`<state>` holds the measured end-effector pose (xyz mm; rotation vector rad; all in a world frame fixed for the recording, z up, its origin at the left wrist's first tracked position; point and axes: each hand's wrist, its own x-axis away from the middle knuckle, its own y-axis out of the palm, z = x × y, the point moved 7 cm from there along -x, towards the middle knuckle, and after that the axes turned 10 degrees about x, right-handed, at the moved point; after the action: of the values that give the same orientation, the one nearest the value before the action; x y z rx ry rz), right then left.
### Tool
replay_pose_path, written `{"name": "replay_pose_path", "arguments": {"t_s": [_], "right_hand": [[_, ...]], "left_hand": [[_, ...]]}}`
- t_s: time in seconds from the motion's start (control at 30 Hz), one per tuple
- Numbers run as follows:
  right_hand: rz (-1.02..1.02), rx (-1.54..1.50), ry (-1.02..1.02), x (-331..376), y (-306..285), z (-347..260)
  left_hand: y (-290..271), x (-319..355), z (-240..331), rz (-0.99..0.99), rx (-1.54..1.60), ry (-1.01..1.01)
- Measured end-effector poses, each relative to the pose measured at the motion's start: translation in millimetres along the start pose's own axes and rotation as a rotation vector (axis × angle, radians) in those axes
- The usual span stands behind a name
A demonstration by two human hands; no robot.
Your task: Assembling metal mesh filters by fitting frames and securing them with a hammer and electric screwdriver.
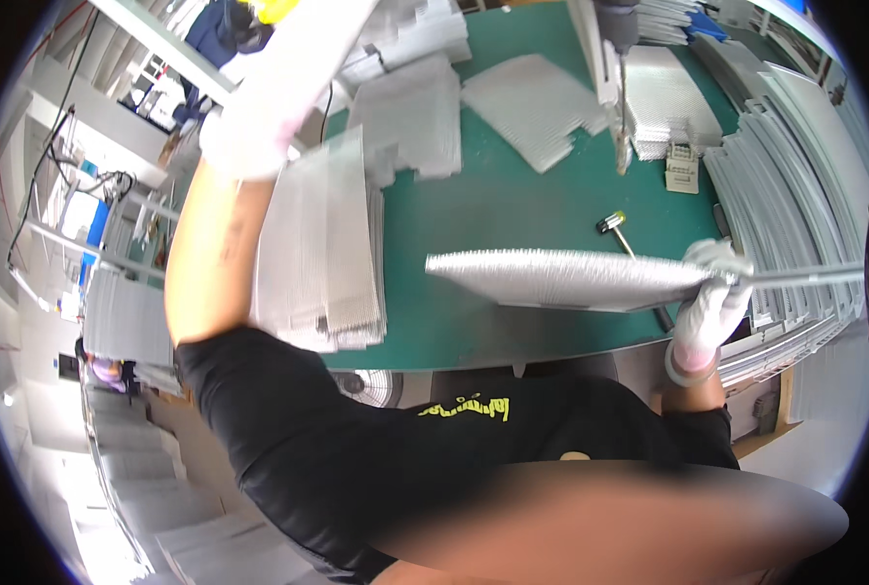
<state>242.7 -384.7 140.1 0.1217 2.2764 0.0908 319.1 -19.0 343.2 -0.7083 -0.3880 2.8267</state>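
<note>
right gloved hand [710,310] is clenching one end of the long silvery finned metal panel [561,278], hanging level over the green mat-topped table [513,200]. held by one end, it's risking sagging and clipping the small black-headed hammer [612,223]. left gloved hand [249,132] is raised, grip unclear.

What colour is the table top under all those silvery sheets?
The table top is dark green, seen best in the head view.

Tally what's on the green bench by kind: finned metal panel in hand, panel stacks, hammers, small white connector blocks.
Silver finned metal panel held in the white-gloved right hand: 1
Stacks or piles of silver finned panels on the green mat: 4
Small hammer with a yellow-and-black head: 1
Small white connector block: 1
Total: 7
</note>
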Motion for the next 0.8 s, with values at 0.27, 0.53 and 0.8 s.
{"name": "replay_pose_path", "arguments": {"t_s": [0.27,0.53,0.8], "right_hand": [[-0.050,-0.019,0.158,-16,-18,50],[-0.126,-0.023,0.188,-26,-13,38],[-0.170,-0.045,0.008,-7,3,3]], "left_hand": [[119,227,-67,0.301,0.241,-0.044],[119,161,-108,0.405,0.178,0.129],[140,190,-93,0.336,0.360,0.417]]}}
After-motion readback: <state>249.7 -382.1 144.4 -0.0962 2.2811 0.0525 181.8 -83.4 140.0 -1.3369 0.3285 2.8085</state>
